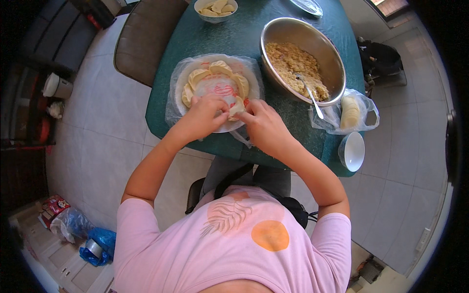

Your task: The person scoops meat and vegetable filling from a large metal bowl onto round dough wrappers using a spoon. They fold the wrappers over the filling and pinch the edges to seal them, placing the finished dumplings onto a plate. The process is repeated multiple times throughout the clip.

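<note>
Over the near edge of a plastic-covered plate point(221, 88), a pale folded dumpling point(236, 107) sits between my two hands. My right hand point(266, 124) is closed, thumb and forefinger pinching its right side. From the other side my left hand point(204, 117) curls its fingers in, the tips at the dumpling's left edge. Several finished dumplings point(198, 77) curve round the plate's rim, and red print shows through the plastic in the middle. My palms and the undersides of my fingers are hidden.
Right of the plate stands a large steel bowl point(337, 58) of crumbly filling with a spoon point(310, 95). Nearby are a stack of round wrappers point(350, 112) on a plastic bag and a small white bowl point(351, 152) by the table edge. Another bowl point(215, 18) holds dumplings. A chair point(146, 39) stands left.
</note>
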